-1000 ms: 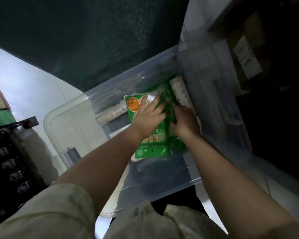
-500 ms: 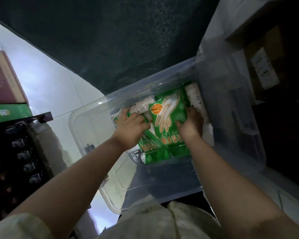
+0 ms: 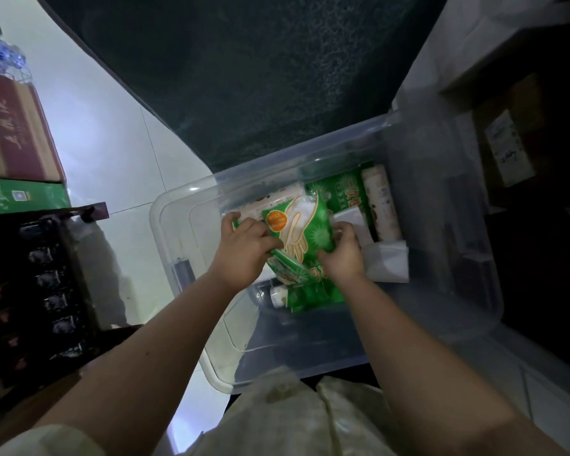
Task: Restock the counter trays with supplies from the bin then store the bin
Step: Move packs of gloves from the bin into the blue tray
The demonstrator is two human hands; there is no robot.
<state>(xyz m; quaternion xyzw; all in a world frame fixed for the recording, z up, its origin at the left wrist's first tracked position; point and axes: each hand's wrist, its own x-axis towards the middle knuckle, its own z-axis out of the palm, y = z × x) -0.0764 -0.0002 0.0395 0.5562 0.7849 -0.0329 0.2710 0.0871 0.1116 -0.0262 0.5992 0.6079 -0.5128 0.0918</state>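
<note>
A clear plastic bin [image 3: 191, 278] stands on the floor below me. Both my hands are down inside it. A green glove packet [image 3: 301, 232] with an orange round label is tilted up between them. My left hand [image 3: 244, 250] grips its left edge and my right hand [image 3: 341, 255] grips its right edge. More green packets [image 3: 313, 296] lie beneath. At the bin's far right lies a white printed roll [image 3: 380, 205]. White folded packs [image 3: 389, 261] sit just right of my right hand. Another white pack [image 3: 273, 197] lies behind my left hand.
The bin stands between a dark counter base [image 3: 260, 77] ahead and dark shelving with cardboard boxes [image 3: 507, 149] at right. At left are a dark rack [image 3: 37, 284], a green box [image 3: 20, 195] and a red-brown carton [image 3: 17, 126] on it. Pale floor tiles [image 3: 112, 143] show in between.
Both hands have taken the top green packet by its edges and tilted it up off the pile. The view has shifted, so the bin sits further right.
</note>
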